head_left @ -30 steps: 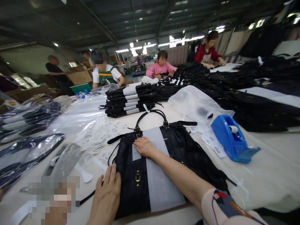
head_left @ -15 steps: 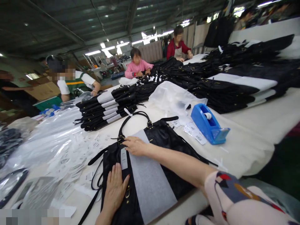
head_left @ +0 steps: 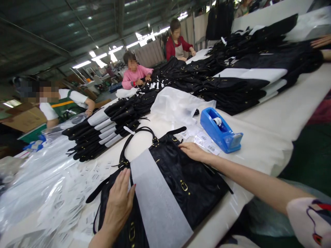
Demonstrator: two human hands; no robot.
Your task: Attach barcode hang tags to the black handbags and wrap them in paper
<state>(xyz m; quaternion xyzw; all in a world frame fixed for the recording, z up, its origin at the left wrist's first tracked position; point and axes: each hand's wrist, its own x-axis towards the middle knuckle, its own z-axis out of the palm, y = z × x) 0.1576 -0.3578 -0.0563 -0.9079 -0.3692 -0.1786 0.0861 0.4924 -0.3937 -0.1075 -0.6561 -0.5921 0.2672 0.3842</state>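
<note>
A black handbag (head_left: pixel 196 179) lies flat before me, its looped handles pointing away and gold buckles on its front. Across its middle runs a strip of pale grey paper (head_left: pixel 157 196). My left hand (head_left: pixel 119 199) rests on the bag's left part with fingers stretched out, partly covering a white label there. At the bag's upper right edge, my right hand (head_left: pixel 193 151) touches the black surface, fingers extended and holding nothing that I can see. A white tag loop (head_left: pixel 129 130) sits on the handle.
A blue tape dispenser (head_left: pixel 219 129) stands right of the bag, near barcode labels (head_left: pixel 207 141) and a plastic bag (head_left: pixel 176 106). Stacked black bags (head_left: pixel 103 127) lie behind. White slips (head_left: pixel 69 193) cover the left side. Several co-workers are around the table; another person's hand (head_left: pixel 322 41) shows far right.
My right hand has moved right, from the bag's handle base to its upper right edge. My left hand has slid up the left part. The view has turned slightly right.
</note>
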